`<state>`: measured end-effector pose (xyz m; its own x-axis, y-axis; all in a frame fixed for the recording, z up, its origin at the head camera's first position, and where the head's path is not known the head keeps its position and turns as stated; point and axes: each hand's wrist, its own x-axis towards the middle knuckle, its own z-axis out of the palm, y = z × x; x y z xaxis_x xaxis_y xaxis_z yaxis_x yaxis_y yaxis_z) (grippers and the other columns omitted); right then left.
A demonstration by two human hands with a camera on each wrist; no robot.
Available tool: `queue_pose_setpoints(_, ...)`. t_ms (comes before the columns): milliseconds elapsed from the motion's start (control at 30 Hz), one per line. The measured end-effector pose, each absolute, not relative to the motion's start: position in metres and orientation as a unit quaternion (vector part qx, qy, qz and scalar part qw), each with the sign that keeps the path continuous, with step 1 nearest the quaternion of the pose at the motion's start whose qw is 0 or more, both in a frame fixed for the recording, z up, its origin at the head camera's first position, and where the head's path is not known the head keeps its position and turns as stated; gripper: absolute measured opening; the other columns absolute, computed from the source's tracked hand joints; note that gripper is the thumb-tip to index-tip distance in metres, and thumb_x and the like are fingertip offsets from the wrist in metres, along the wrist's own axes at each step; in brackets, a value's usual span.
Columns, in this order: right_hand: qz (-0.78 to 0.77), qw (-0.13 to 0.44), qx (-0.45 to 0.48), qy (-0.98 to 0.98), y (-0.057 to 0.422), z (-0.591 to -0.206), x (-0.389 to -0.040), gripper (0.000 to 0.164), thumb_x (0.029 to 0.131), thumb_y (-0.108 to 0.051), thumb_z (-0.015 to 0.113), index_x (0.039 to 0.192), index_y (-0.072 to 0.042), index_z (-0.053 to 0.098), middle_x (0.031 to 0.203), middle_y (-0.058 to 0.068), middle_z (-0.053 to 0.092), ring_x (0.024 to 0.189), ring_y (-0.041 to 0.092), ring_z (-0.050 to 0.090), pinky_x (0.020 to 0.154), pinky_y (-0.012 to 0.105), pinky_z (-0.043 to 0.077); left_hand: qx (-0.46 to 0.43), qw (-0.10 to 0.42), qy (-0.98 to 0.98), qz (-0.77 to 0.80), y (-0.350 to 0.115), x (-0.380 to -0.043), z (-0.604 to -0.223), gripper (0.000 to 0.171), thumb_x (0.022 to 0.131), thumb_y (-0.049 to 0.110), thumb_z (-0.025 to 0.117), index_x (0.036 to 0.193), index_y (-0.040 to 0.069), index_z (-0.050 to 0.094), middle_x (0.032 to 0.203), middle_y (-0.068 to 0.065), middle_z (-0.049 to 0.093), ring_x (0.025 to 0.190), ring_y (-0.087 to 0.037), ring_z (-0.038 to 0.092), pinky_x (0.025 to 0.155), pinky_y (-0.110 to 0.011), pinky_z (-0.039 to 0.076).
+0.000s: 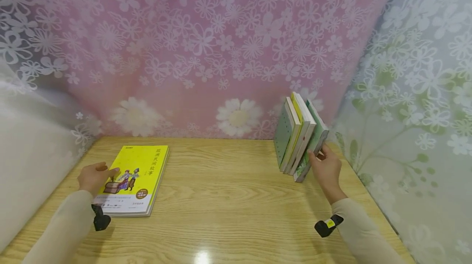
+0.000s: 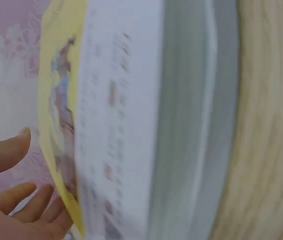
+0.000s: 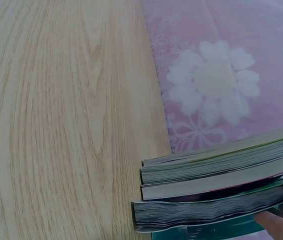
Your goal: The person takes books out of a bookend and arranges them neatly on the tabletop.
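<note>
A yellow book (image 1: 141, 163) with cartoon figures on its cover lies flat on the table at the left. My left hand (image 1: 93, 178) is at its left edge; in the left wrist view the thumb stands apart from the spread fingers (image 2: 39, 205), which are beside the cover's edge. On the right, my right hand (image 1: 328, 169) pinches the near edge of a green book (image 1: 318, 135), the rightmost of several upright books. The right wrist view shows its grey page block (image 3: 196, 211) between thumb and fingers. It tilts slightly away from its white-edged neighbour (image 1: 306, 137) at the top.
The wooden table (image 1: 221, 190) spans between the two hands. A pink flowered backdrop (image 1: 206, 71) rises behind it, and a pale flowered one (image 1: 416, 133) borders the right side. A green-covered book (image 1: 282, 139) with dark dots forms the row's left end.
</note>
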<state>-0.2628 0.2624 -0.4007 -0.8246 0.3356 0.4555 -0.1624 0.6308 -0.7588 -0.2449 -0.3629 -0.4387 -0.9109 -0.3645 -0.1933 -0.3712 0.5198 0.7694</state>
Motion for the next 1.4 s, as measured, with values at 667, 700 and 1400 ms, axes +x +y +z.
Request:
queue_pose_setpoints(667,0.425,0.295,-0.047,-0.855,0.271,-0.403,-0.246,0.030,0.090,-0.004,0.059,0.119,0.004,0.063,0.109,0.024,0.067,0.091,0.033,0.068,0.063,0.000,0.042,-0.158,-0.025,0.865,0.476,-0.321,-0.249,-0.415,0.086,0.093,0.044,0.060,0.153,0.002,0.014,0.152,-0.028,0.025,0.137,-0.050,0.023,0.108,-0.061,0.028)
queue_pose_setpoints(700,0.422,0.296,-0.051,-0.855,0.272,-0.403,-0.245,0.030,0.090,-0.005,0.059,0.118,0.004,0.064,0.109,0.023,0.068,0.087,0.026,0.068,0.063,0.000,0.041,-0.155,-0.025,0.867,0.474,-0.319,-0.249,-0.414,0.086,0.093,0.044,0.060,0.153,0.003,0.014,0.152,-0.028,0.024,0.137,-0.049,0.023,0.108,-0.061,0.028)
queue_pose_setpoints(1400,0.455,0.236,-0.024,-0.858,0.289,-0.384,-0.197,0.036,0.094,-0.005,0.059,0.126,0.011,0.056,0.115,0.032,0.061,0.079,-0.015,0.055,0.062,0.009,0.050,-0.036,-0.004,0.858,0.513,-0.265,-0.252,-0.399,0.085,0.091,0.039,0.065,0.154,0.010,0.017,0.156,-0.020,0.023,0.142,-0.041,0.021,0.109,-0.059,0.028)
